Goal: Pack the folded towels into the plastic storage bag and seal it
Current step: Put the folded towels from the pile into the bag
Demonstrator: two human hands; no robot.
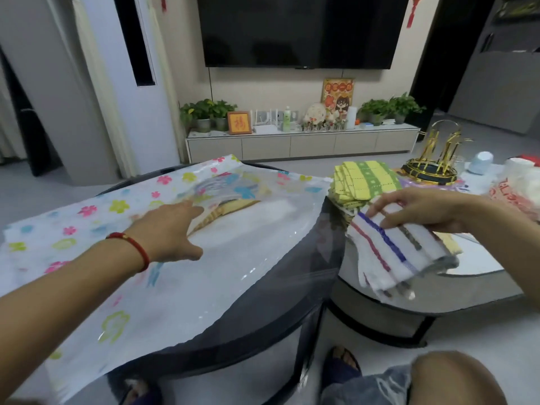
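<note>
A large flower-printed plastic storage bag (239,247) lies flat across the dark round glass table (280,325). A folded yellow towel (222,213) shows through the bag near its middle. My left hand (172,232) rests open and flat on the bag, fingers reaching toward that towel. To the right, my right hand (420,210) grips a folded white towel with red, blue and grey stripes (400,252), held above the gap between the two tables. A stack of folded yellow and green towels (362,181) sits behind it, at the edge of the lower table.
A lower grey table (467,276) stands to the right with a gold rack (432,162), a white jar (480,162) and a white plastic bag (517,185). A TV cabinet with plants is beyond. My knee (455,378) and feet are below.
</note>
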